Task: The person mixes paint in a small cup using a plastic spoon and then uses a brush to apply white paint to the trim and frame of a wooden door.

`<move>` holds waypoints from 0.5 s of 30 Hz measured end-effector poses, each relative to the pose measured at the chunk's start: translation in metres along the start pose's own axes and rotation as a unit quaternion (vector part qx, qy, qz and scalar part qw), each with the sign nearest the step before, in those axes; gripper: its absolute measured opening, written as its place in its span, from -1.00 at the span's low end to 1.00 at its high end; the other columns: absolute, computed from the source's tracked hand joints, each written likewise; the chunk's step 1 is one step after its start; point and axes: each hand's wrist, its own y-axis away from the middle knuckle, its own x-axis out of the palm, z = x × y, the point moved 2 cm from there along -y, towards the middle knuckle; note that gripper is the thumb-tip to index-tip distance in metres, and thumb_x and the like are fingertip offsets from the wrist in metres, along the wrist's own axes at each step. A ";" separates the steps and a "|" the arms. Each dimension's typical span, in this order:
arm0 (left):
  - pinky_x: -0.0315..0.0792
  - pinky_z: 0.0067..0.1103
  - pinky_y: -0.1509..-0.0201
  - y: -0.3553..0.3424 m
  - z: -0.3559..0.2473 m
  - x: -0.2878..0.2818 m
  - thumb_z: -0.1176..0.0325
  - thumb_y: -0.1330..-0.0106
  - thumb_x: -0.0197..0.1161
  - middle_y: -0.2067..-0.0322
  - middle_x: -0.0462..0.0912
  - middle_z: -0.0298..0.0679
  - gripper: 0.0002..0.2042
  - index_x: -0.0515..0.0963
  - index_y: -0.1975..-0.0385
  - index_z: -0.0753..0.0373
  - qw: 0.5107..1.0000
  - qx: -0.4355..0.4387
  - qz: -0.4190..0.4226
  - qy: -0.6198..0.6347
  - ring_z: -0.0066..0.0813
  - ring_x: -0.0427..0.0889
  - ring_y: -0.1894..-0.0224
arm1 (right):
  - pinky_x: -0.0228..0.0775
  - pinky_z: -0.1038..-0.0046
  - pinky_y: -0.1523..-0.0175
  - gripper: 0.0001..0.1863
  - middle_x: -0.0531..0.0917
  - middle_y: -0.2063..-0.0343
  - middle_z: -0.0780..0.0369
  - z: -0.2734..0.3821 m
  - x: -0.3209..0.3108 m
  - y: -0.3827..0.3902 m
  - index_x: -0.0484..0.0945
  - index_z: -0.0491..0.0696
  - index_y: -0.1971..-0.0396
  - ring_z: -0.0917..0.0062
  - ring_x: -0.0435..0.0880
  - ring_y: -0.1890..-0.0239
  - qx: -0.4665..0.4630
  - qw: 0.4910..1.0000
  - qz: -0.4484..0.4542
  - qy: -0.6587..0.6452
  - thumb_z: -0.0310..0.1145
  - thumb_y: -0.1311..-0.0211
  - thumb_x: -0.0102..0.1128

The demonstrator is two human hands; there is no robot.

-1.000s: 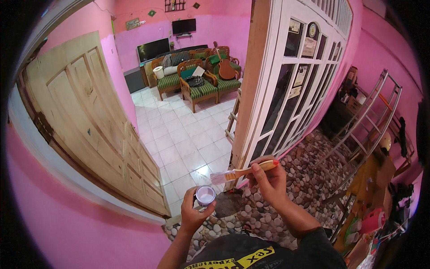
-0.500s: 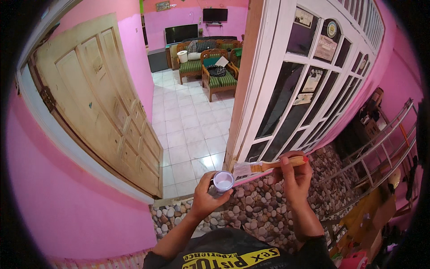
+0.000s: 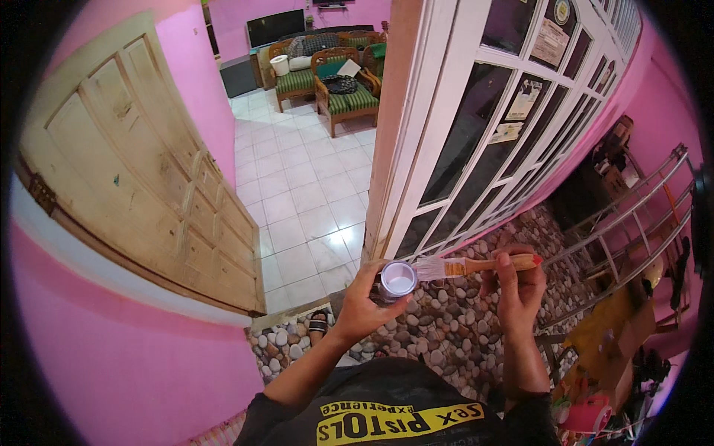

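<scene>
Wooden brush (image 3: 476, 265) beside jar rim (image 3: 399, 262).

Jar (image 3: 399, 281) left of brush (image 3: 477, 265), door (image 3: 141, 175) farther left, armchair (image 3: 352, 102) beyond

A brown door (image 3: 123, 167) stands open on the left. Inside, green stripy chairs (image 3: 355, 105) sit on white tiles (image 3: 297, 189). A dark bundle (image 3: 342, 84) lies on the front one. A big black TV (image 3: 276, 28) is behind. On the right is a metal ladder (image 3: 641, 225).
</scene>
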 end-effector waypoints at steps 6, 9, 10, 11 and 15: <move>0.46 -0.42 -0.20 -0.042 0.023 -0.028 0.31 -0.08 0.61 -0.01 0.61 -0.08 -0.37 0.48 -0.15 0.32 0.997 0.030 0.062 0.038 -0.20 0.62 -0.09 | 0.42 0.60 0.48 -0.84 0.61 0.45 0.26 -0.004 0.039 -0.018 0.50 -0.16 0.16 0.69 0.55 0.56 0.007 0.998 -0.015 0.063 -0.35 -0.54 0.14; 0.47 -0.42 -0.19 -0.067 0.026 -0.049 0.30 -0.09 0.61 -0.01 0.61 -0.07 -0.36 0.47 -0.15 0.32 0.994 0.043 0.088 0.049 -0.19 0.63 -0.08 | 0.43 0.58 0.47 -0.87 0.62 0.44 0.28 0.004 0.069 -0.031 0.51 -0.16 0.16 0.70 0.54 0.54 0.009 0.997 -0.024 0.076 -0.40 -0.52 0.16; 0.47 -0.42 -0.19 -0.074 0.028 -0.057 0.30 -0.09 0.61 -0.01 0.61 -0.06 -0.36 0.48 -0.15 0.32 0.993 0.048 0.096 0.048 -0.19 0.63 -0.08 | 0.43 0.58 0.47 -0.87 0.61 0.46 0.29 0.005 0.081 -0.035 0.52 -0.16 0.17 0.71 0.53 0.54 0.013 0.996 -0.039 0.076 -0.40 -0.52 0.16; 0.47 -0.42 -0.19 -0.080 0.032 -0.064 0.30 -0.09 0.61 -0.01 0.61 -0.06 -0.36 0.48 -0.15 0.32 0.992 0.054 0.104 0.056 -0.19 0.63 -0.08 | 0.43 0.58 0.47 -0.87 0.61 0.46 0.29 0.006 0.090 -0.038 0.52 -0.16 0.17 0.71 0.53 0.54 0.010 0.995 -0.048 0.083 -0.40 -0.52 0.16; 0.47 -0.41 -0.19 -0.106 0.047 -0.089 0.29 -0.08 0.61 0.00 0.61 -0.08 -0.37 0.49 -0.16 0.31 0.987 0.043 0.133 0.075 -0.20 0.63 -0.09 | 0.44 0.59 0.46 -0.86 0.61 0.49 0.30 0.006 0.122 -0.051 0.54 -0.17 0.17 0.72 0.56 0.54 0.026 0.988 -0.079 0.128 -0.39 -0.53 0.15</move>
